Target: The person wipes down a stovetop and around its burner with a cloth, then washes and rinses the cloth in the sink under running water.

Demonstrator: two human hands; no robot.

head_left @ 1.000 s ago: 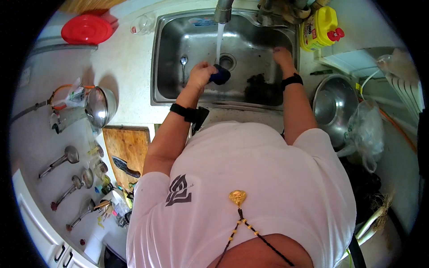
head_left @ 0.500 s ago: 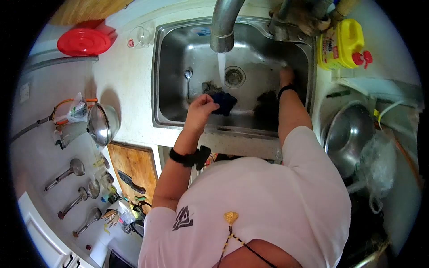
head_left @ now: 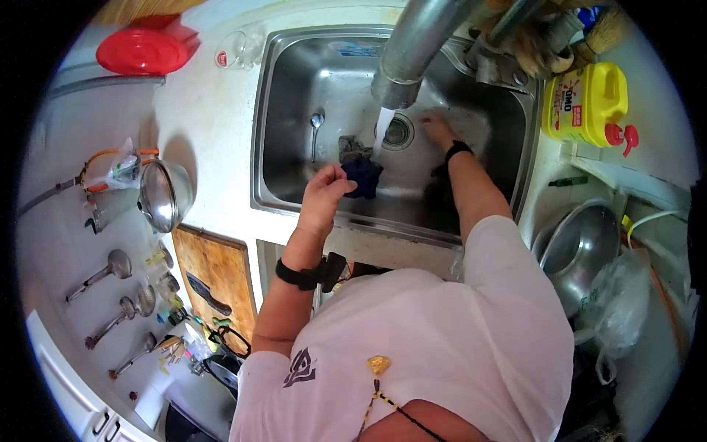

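Note:
My left hand (head_left: 325, 193) is closed in a pinch at the left edge of a dark blue cloth (head_left: 362, 179), which hangs inside the sink (head_left: 294, 81) near its front. Just behind that cloth lies a grey patterned cloth (head_left: 353, 146). Water (head_left: 384, 127) runs from the faucet (head_left: 412, 62) down beside the drain (head_left: 398, 132). Right of the drain, low over the basin floor, is my right hand (head_left: 440, 132), its fingers stretched out and slightly blurred, holding nothing visible. A dark patch beneath my right forearm is too dim to make out.
A spoon (head_left: 316, 136) lies in the sink's left part. On the counter stand a glass (head_left: 232, 50) at back left and a yellow detergent jug (head_left: 589, 107) at right. A metal basin (head_left: 585, 250) leans at the right; a cutting board (head_left: 213, 280) with a knife is at the left.
My right hand has moved left from the sink's right side toward the drain. My left hand stays at the blue cloth. The view has shifted slightly.

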